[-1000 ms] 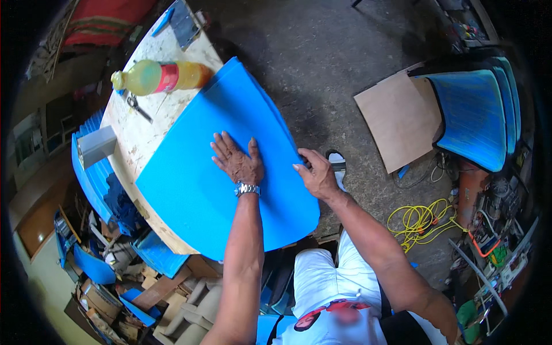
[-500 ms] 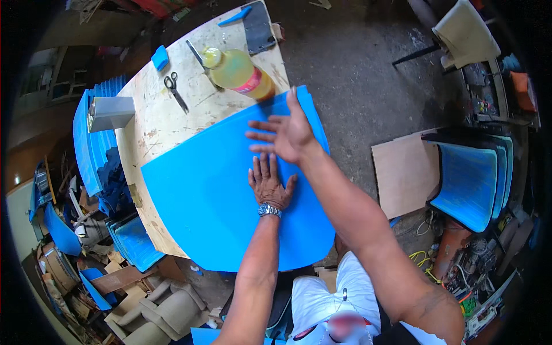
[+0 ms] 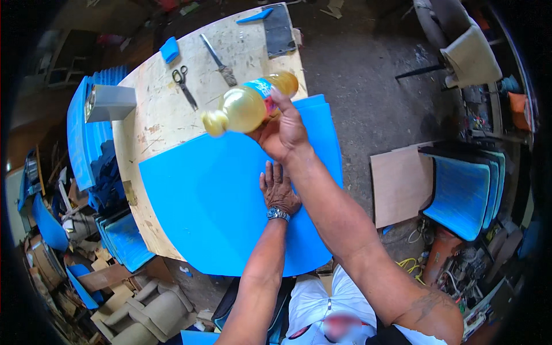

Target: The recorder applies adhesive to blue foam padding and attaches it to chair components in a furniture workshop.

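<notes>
A: Note the step in hand.
B: Judged: handling the bottle over the work. Right hand point(image 3: 282, 135) wrapped around the clear bottle point(image 3: 236, 109) of yellowish liquid, thumb across its label point(image 3: 259, 87). Bottle tilted well over, neck to the left, above the far edge of the blue sheet point(image 3: 213, 207).
A: Left hand?
B: Left hand point(image 3: 280, 192) palm down on the sheet, fingers slightly spread, gripping nothing. Wristwatch point(image 3: 278, 213) on that wrist. Sheet lies flat on the pale desk point(image 3: 149, 109); edges at its far right corner suggest more than one layer.
A: What does the next move call for?
B: My estimate: a firm right grip, the load being liquid, and a steady left palm so the sheet does not slide. Cap on or off: cannot tell, neck end blurred.
A: Labels, writing?
B: Bottle label blue and pinkish red, pale lettering on the blue part, too blurred to record. No writing legible on the scissors point(image 3: 183, 86), the knife-like tool point(image 3: 218, 60) or the sheet.
</notes>
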`<state>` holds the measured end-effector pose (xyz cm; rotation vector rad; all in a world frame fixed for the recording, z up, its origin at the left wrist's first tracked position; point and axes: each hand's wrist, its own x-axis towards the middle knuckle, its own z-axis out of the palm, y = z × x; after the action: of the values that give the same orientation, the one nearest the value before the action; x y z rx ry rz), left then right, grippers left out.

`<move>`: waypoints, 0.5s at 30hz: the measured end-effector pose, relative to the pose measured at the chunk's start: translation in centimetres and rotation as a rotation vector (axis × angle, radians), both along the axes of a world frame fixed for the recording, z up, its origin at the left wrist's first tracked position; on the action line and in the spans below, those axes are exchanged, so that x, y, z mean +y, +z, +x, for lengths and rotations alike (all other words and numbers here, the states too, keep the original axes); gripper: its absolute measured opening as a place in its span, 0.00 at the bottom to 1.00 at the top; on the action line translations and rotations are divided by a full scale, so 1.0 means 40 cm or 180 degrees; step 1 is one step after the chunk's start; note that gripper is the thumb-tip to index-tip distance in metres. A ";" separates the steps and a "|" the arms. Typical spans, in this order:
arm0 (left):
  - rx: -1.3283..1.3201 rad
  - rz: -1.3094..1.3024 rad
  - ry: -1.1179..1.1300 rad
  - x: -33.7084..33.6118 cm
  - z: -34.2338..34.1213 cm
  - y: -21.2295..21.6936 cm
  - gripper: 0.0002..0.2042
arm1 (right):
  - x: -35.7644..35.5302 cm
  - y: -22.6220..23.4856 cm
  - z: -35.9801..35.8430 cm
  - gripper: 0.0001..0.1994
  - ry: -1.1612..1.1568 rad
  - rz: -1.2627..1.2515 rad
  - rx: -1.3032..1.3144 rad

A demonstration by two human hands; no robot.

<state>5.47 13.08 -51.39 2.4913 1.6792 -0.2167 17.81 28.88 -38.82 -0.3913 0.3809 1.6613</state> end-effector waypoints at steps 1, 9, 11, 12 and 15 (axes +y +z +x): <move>-0.0314 -0.0065 0.0106 0.012 0.002 0.021 0.42 | -0.029 0.021 0.014 0.24 0.0014 0.0179 0.0028; -0.0688 -0.0027 0.0141 0.033 0.063 0.081 0.44 | -0.157 0.115 0.148 0.25 0.0169 0.0565 -0.0349; -0.0913 -0.0217 0.0193 0.027 0.065 0.074 0.43 | -0.145 0.081 0.127 0.28 0.0500 0.0473 -0.0543; -0.1052 -0.0288 0.0206 0.028 0.063 0.070 0.42 | -0.121 0.060 0.120 0.30 0.0529 0.0434 -0.0352; -0.1103 -0.0392 0.0464 0.024 0.005 0.063 0.39 | -0.034 0.045 0.031 0.31 0.0795 0.0090 -0.0565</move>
<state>5.68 14.04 -48.85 2.1558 1.6356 0.1174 19.05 27.51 -37.00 -0.5793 0.1809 1.8548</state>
